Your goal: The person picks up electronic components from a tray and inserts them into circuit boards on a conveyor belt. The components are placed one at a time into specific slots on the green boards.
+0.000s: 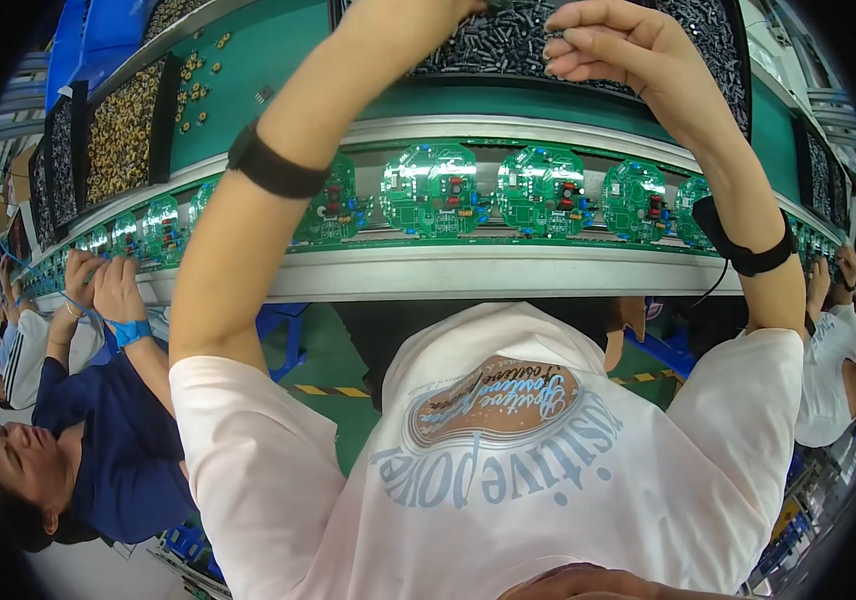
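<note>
With your right hand (613, 45) pinching one small dark cylindrical component from the black tray of loose dark components (508, 50) at the top, left hand (448, 8) fingers hidden, carry it straight to the round green circuit boards (433, 190) below.

Row of round green printed circuit boards (435, 190) with blue and red components lies on long conveyor between grey metal rails (448, 272). Flat black tray of small brass-coloured parts (120, 130) stands at upper left, loose brass pieces (193, 95) scattered beside it on green surface. Co-worker in dark blue shirt (123, 440) at left, blue wrist strap (131, 331). Another person in white shirt (828, 375) at right edge. Yellow-black floor tape (333, 391) below conveyor.
</note>
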Available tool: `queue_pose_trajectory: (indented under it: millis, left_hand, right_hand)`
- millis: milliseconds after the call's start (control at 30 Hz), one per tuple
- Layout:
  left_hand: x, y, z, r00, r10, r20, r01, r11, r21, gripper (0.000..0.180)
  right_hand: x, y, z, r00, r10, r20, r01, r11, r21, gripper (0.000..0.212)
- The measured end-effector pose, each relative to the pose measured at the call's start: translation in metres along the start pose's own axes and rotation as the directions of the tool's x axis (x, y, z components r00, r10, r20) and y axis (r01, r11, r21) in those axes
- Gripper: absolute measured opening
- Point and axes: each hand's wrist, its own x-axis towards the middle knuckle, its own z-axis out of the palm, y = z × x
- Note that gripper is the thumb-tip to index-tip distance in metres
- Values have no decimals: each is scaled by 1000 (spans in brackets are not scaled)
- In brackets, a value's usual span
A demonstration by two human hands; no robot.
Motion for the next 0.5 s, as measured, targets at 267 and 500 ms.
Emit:
queue_pose_trajectory:
  millis: [267, 500]
  left_hand:
    - [12, 24, -32, 984, -133, 117, 142, 988, -68, 13]
    - [-12, 2, -20, 971, 136, -197, -137, 991, 6, 13]
  right_hand:
    - [-1, 21, 26, 979, -107, 174, 143, 968, -209, 16]
    - [14, 50, 68, 879, -219, 424, 451, 674, -585, 27]
